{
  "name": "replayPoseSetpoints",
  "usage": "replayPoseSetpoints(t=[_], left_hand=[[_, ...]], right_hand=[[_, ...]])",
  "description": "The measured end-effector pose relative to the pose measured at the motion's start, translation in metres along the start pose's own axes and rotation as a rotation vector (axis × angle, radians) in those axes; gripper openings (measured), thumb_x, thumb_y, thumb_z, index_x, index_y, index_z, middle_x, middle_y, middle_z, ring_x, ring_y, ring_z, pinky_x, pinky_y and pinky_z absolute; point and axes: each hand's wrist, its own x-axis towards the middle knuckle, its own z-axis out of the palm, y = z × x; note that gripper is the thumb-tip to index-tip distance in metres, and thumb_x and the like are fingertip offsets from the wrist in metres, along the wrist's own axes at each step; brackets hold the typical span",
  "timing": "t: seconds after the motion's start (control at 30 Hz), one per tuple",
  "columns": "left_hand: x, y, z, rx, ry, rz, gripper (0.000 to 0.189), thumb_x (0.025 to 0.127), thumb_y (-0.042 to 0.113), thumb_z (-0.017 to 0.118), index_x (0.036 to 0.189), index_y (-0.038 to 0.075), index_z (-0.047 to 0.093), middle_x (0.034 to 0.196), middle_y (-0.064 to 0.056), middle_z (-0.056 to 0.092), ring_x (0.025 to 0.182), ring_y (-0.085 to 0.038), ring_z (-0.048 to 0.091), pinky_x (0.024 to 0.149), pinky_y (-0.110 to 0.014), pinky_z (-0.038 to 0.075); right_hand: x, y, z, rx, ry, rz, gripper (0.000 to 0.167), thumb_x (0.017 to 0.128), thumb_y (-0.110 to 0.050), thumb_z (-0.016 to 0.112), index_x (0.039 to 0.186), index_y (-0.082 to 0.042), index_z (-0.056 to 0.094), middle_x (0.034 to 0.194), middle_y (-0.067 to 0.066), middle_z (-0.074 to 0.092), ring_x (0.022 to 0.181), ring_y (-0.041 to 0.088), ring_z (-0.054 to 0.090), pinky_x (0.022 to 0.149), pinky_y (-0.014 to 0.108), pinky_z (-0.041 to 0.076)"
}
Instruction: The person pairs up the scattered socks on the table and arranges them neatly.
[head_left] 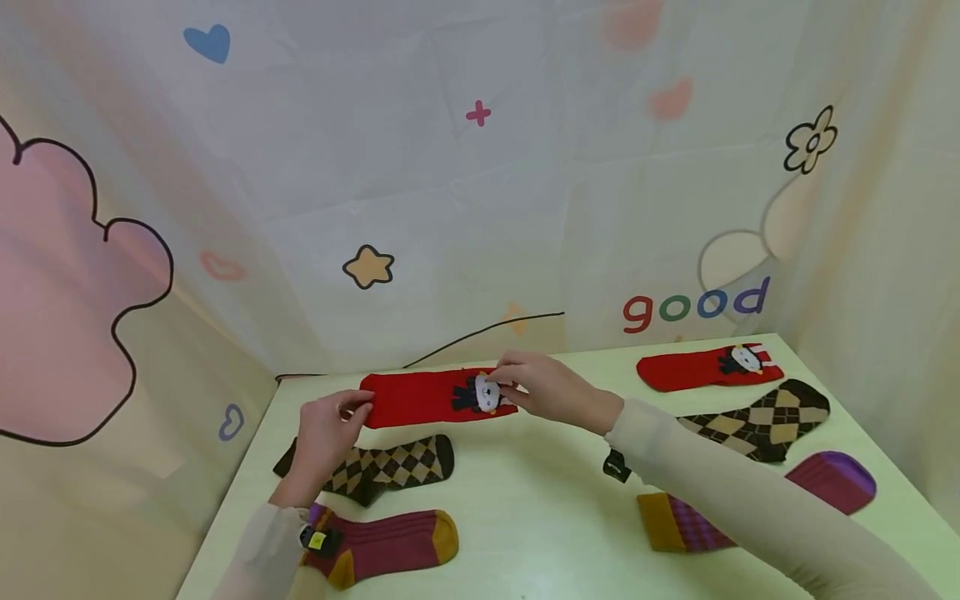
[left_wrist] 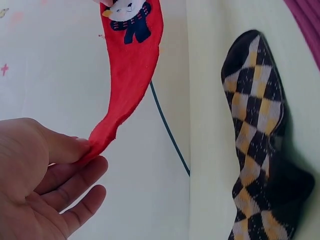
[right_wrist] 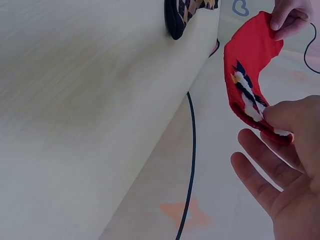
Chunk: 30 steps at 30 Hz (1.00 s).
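Note:
A red sock (head_left: 412,398) with a white-faced cartoon animal on it is stretched between my two hands at the back of the table. My left hand (head_left: 328,433) pinches its plain end between thumb and fingers, as the left wrist view shows the red sock (left_wrist: 132,75) sagging away from the fingertips. At the patterned end, my right hand (head_left: 551,390) pinches the fabric beside the animal's face. In the right wrist view the red sock (right_wrist: 245,55) bends in a curve, held at both ends, with the right hand's lower fingers spread loosely.
Below the left hand lie a black-and-tan argyle sock (head_left: 405,465) and a maroon sock with mustard toe (head_left: 397,546). On the right lie another red sock (head_left: 678,371), an argyle sock (head_left: 772,421) and a maroon-purple sock (head_left: 832,483), partly behind my right sleeve. A printed curtain (head_left: 465,192) hangs behind the table.

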Motion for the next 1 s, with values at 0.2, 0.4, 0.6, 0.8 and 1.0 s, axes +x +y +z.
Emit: replayPoseSetpoints(t=[0.2,0.4,0.6,0.8,1.0], left_hand=[[-0.005,0.007,0.004,-0.012,-0.013,0.021,0.017,0.090,0.004,0.078,0.106,0.000,0.079,0.090,-0.011,0.078,0.074,-0.023,0.070,0.063,-0.031,0.058],[-0.007,0.015,0.007,-0.001,-0.031,0.034,0.017,0.090,0.005,0.078,0.106,0.001,0.079,0.092,-0.010,0.078,0.076,-0.022,0.070,0.063,-0.030,0.057],[-0.010,0.023,0.011,-0.019,-0.048,0.051,0.017,0.089,0.006,0.079,0.106,0.002,0.080,0.091,-0.008,0.078,0.078,-0.020,0.070,0.066,-0.035,0.059],[-0.013,0.032,0.017,-0.036,-0.043,0.088,0.014,0.089,0.006,0.080,0.103,0.004,0.081,0.088,-0.005,0.077,0.076,-0.016,0.068,0.064,-0.030,0.057],[-0.018,0.036,0.024,-0.055,-0.046,0.110,0.013,0.088,0.006,0.081,0.101,0.004,0.081,0.087,-0.004,0.077,0.075,-0.014,0.068,0.063,-0.028,0.056]], right_hand=[[-0.013,-0.001,-0.006,-0.011,-0.017,0.026,0.029,0.088,-0.009,0.082,0.116,-0.008,0.077,0.109,0.004,0.068,0.094,0.017,0.066,0.083,0.029,0.059],[-0.027,0.000,-0.012,-0.011,-0.019,0.032,0.030,0.087,-0.009,0.083,0.116,-0.008,0.076,0.109,0.004,0.068,0.094,0.016,0.067,0.082,0.028,0.059],[-0.042,0.003,-0.014,0.009,-0.002,0.017,0.029,0.086,-0.008,0.083,0.115,-0.007,0.076,0.108,0.003,0.068,0.091,0.015,0.067,0.080,0.027,0.059],[-0.056,0.004,-0.018,0.008,0.024,0.035,0.028,0.086,-0.010,0.084,0.113,-0.009,0.077,0.107,0.001,0.069,0.090,0.013,0.066,0.078,0.026,0.059],[-0.069,0.004,-0.021,0.003,0.021,0.052,0.028,0.086,-0.010,0.084,0.113,-0.009,0.078,0.107,0.001,0.069,0.090,0.012,0.066,0.078,0.025,0.058]])
